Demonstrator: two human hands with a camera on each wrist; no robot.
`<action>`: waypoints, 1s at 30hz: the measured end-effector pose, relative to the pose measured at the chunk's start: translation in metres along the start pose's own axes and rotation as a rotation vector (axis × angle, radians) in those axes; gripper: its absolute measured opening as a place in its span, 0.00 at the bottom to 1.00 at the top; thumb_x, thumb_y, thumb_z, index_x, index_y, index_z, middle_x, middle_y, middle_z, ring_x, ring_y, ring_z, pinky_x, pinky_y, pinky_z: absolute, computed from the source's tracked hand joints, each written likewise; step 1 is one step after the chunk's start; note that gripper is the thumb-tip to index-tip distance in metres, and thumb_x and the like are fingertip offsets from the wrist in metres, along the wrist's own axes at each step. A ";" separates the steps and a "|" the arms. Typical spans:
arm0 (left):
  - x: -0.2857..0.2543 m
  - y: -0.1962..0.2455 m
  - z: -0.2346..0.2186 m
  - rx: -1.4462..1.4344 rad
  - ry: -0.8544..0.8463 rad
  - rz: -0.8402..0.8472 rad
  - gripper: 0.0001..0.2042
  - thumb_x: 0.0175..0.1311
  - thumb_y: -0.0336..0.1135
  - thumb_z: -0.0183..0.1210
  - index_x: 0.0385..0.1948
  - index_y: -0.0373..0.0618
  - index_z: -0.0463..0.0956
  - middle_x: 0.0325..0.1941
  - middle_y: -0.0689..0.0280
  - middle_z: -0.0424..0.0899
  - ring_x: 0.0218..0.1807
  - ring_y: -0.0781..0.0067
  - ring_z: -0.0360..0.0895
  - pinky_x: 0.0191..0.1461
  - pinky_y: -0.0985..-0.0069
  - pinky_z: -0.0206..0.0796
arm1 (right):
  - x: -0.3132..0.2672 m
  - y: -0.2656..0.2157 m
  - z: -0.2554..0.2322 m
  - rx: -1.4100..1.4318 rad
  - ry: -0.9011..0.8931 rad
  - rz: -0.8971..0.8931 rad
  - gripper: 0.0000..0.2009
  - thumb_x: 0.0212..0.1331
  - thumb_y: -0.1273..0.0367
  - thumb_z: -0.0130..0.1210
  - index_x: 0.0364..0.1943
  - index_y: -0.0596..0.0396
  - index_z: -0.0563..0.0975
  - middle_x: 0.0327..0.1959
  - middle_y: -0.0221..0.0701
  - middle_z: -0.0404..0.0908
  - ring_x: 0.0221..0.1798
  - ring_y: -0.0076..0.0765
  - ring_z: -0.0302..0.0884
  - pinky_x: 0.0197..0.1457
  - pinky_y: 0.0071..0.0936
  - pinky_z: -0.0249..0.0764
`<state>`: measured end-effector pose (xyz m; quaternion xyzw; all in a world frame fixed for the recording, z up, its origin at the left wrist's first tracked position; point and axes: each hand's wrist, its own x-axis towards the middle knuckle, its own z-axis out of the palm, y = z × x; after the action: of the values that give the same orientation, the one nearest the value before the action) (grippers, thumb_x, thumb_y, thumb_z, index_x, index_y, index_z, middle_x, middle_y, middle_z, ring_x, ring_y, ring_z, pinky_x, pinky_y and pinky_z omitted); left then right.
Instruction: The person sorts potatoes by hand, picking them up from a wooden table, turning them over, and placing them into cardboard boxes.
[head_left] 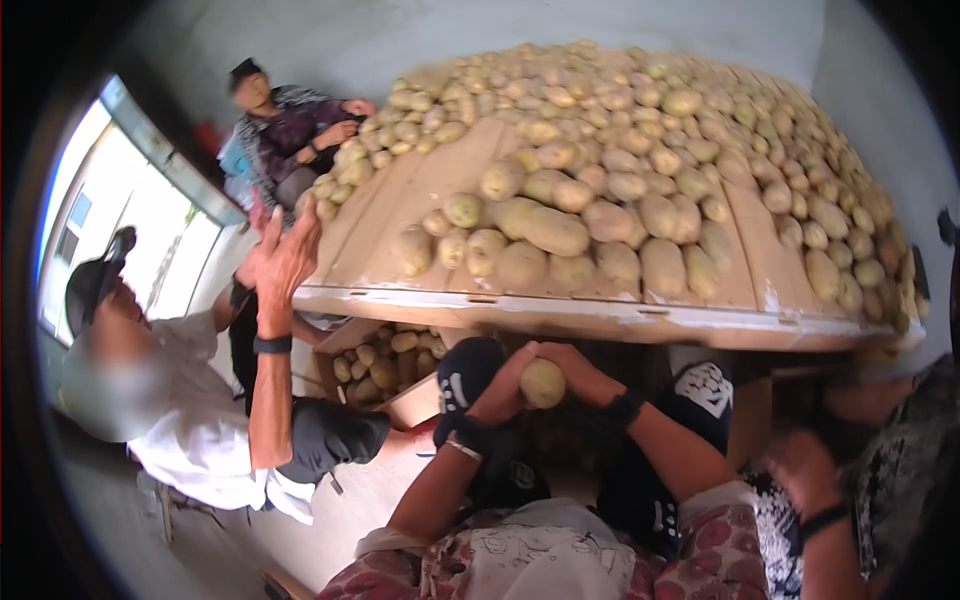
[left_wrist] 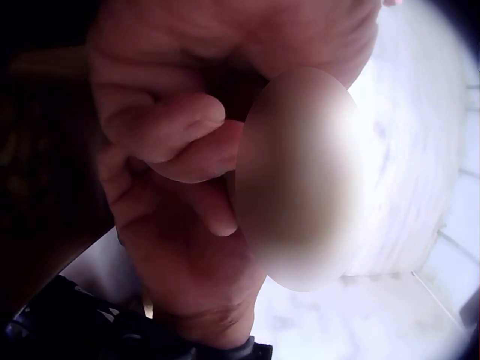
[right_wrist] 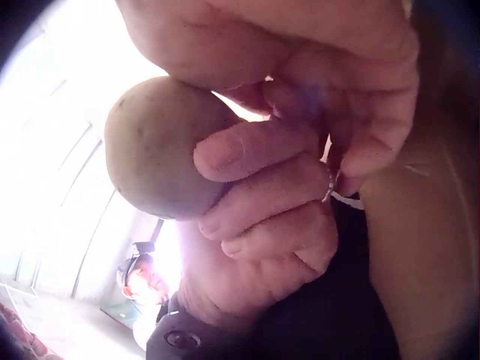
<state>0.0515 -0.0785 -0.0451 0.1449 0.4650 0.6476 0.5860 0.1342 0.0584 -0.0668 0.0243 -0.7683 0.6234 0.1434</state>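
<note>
A round, pale brown potato [head_left: 543, 383] is held between both hands, below the front edge of the potato-covered board. My left hand [head_left: 500, 388] curls its fingers round one side of it. From the other side my right hand [head_left: 580, 375] grips it, and the two hands meet above the potato. In the right wrist view the left hand's bent fingers [right_wrist: 259, 191] press against the potato [right_wrist: 161, 146], while the right hand [right_wrist: 300, 60] lies along its top. A blurred oval covers the potato's place in the left wrist view, next to the left hand's curled fingers [left_wrist: 180, 127].
A large cardboard-covered board [head_left: 400, 265] bears many potatoes [head_left: 620, 180] in a heap. Below it stands a box of potatoes [head_left: 380, 365]. A person in white [head_left: 190, 400] sits at left with a hand raised; another person [head_left: 290, 130] sits behind. Someone's arm [head_left: 810, 480] is at right.
</note>
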 end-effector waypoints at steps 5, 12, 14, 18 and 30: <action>-0.012 0.014 0.009 0.189 -0.053 0.075 0.20 0.67 0.56 0.41 0.47 0.52 0.67 0.38 0.72 0.75 0.36 0.81 0.72 0.35 0.82 0.65 | 0.009 -0.021 -0.007 0.201 -0.023 0.135 0.14 0.65 0.64 0.39 0.36 0.60 0.74 0.36 0.32 0.76 0.43 0.26 0.71 0.50 0.24 0.67; -0.015 0.017 0.013 0.084 -0.170 0.003 0.17 0.65 0.51 0.47 0.46 0.49 0.66 0.42 0.69 0.74 0.41 0.77 0.74 0.40 0.79 0.68 | 0.004 -0.016 -0.014 0.595 0.173 0.465 0.21 0.68 0.56 0.36 0.44 0.61 0.73 0.42 0.38 0.77 0.46 0.33 0.74 0.53 0.27 0.68; -0.004 0.000 0.015 0.091 -0.171 -0.028 0.17 0.65 0.49 0.48 0.46 0.49 0.66 0.43 0.69 0.74 0.42 0.77 0.74 0.40 0.78 0.69 | -0.009 -0.015 -0.026 0.613 0.215 0.502 0.22 0.67 0.56 0.36 0.44 0.61 0.73 0.42 0.39 0.77 0.46 0.34 0.75 0.53 0.28 0.69; -0.008 0.010 0.008 0.248 -0.164 -0.105 0.17 0.64 0.47 0.51 0.48 0.48 0.64 0.45 0.70 0.71 0.46 0.80 0.70 0.43 0.78 0.68 | 0.007 -0.018 -0.028 0.579 0.225 0.604 0.20 0.67 0.57 0.35 0.44 0.60 0.72 0.42 0.37 0.78 0.45 0.34 0.76 0.50 0.29 0.71; 0.006 -0.006 -0.005 0.635 -0.121 0.461 0.18 0.56 0.34 0.56 0.49 0.41 0.66 0.48 0.64 0.70 0.52 0.71 0.68 0.52 0.74 0.62 | 0.003 -0.078 -0.049 0.143 -0.233 0.380 0.20 0.55 0.69 0.54 0.53 0.56 0.69 0.48 0.29 0.73 0.52 0.25 0.68 0.57 0.22 0.63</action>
<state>0.0502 -0.0757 -0.0549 0.4574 0.5619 0.5765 0.3778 0.1573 0.0888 0.0167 -0.0388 -0.7242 0.6851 -0.0683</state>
